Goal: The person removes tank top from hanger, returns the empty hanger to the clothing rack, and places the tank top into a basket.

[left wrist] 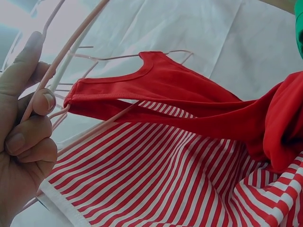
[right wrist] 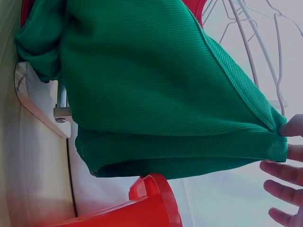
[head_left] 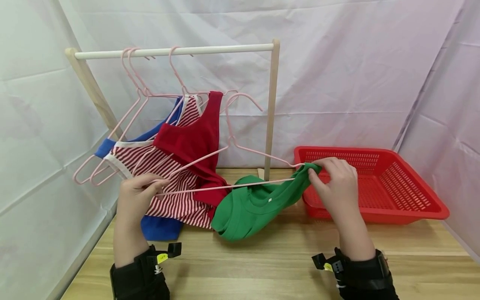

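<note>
Pale wood-grain desk across the bottom, white-railed wooden rack upper left, red perforated plastic basket right, slim pink hanger centre, green ribbed-fabric garment on its right end, your left hand gripping the hanger's left end, your right hand pinching the garment

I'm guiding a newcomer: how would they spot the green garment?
Find the clothes rack. Near its right post, the right grip pinches the green garment at the end of a pink hanger. The hanging garments beside it are red, blue or striped; only this one is green.
</note>
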`<control>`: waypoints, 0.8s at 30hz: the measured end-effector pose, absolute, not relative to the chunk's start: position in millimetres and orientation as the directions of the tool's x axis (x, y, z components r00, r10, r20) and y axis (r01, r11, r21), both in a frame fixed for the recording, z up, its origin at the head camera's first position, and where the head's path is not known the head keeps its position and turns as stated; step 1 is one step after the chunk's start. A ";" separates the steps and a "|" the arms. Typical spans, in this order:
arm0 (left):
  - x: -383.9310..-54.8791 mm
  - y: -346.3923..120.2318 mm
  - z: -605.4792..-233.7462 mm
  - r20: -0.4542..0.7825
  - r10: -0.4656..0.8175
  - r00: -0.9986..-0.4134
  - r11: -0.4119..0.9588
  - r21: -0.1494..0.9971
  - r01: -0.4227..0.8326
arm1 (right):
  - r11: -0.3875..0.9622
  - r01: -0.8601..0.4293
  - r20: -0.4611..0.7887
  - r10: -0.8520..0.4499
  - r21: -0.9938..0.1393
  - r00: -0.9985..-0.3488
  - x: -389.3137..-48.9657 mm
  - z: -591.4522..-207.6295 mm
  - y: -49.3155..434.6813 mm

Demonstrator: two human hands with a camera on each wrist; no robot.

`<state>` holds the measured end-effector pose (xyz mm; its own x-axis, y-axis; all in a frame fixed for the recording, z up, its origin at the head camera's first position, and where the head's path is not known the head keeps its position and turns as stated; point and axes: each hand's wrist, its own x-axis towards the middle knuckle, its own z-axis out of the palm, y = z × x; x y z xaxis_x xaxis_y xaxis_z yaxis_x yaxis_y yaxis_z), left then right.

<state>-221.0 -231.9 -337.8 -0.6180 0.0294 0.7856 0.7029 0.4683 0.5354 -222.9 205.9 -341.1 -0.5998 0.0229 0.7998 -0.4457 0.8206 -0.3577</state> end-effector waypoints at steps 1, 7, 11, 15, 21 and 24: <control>-220.9 -232.2 -337.5 0.784 0.024 -0.620 0.477 0.536 0.697 | 0.821 -0.438 0.795 0.031 -0.365 -0.605 -222.9 -341.1 206.0; -219.1 -234.9 -337.0 0.773 0.007 -0.634 0.519 0.540 0.663 | 0.830 -0.377 0.755 0.078 -0.411 -0.651 -221.8 -341.2 204.5; -217.8 -236.1 -336.8 0.752 -0.005 -0.659 0.545 0.555 0.629 | 0.838 -0.323 0.715 0.110 -0.440 -0.690 -221.0 -341.5 202.8; -217.6 -235.7 -335.5 0.730 -0.029 -0.683 0.565 0.575 0.591 | 0.849 -0.274 0.684 0.134 -0.452 -0.717 -220.3 -341.8 201.4; -217.4 -236.6 -335.1 0.702 -0.037 -0.712 0.596 0.587 0.548 | 0.865 -0.214 0.644 0.153 -0.454 -0.749 -219.3 -343.4 197.5; -216.6 -238.9 -335.9 0.679 -0.040 -0.733 0.606 0.600 0.522 | 0.870 -0.202 0.633 0.151 -0.450 -0.759 -219.5 -344.2 195.2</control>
<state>-216.6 -238.9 -335.9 -0.7332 -0.0404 0.6788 0.5224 0.6057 0.6002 -219.5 195.2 -344.2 -0.7593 0.1513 0.6329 -0.2020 0.8698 -0.4502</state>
